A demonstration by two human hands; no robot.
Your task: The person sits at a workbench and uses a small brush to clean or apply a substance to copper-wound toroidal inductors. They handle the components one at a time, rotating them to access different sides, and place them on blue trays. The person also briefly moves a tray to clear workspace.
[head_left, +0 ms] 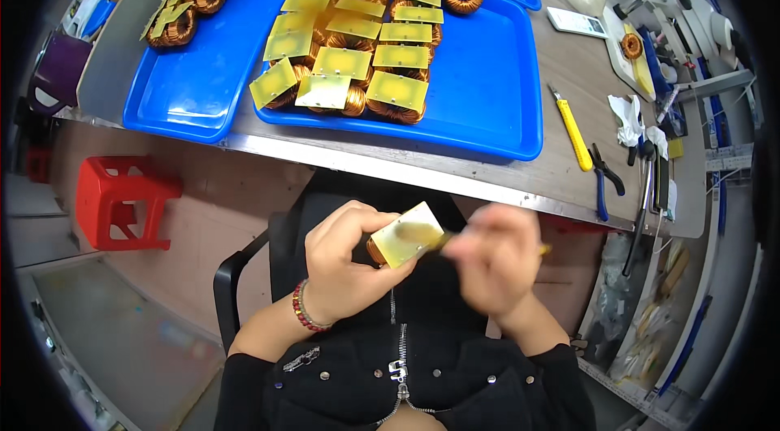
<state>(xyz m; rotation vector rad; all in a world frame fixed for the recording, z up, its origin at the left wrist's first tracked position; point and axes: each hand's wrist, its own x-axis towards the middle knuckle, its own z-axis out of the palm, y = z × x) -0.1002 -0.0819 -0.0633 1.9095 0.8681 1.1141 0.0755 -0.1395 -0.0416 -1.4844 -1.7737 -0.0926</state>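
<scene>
Above my lap, my left hand (345,256) is closed around a copper-wound toroidal coil with a flat yellow circuit board (409,234) on it. The board faces up, and copper wire (374,251) shows at its left edge. My right hand (497,256) is smeared by motion, its fingers pinched around a thin brush. The brush's dark, blurred head (420,233) is over the board, and its yellow end sticks out on the right of the hand. Whether the bristles touch the board is hard to tell.
A blue tray (487,138) on the bench holds rows of similar coils with boards; another blue tray (175,118) has more. At right lie a yellow utility knife (574,134), pliers (602,179), crumpled tissue (627,119) and a loose coil (631,46). A red stool (122,202) stands left.
</scene>
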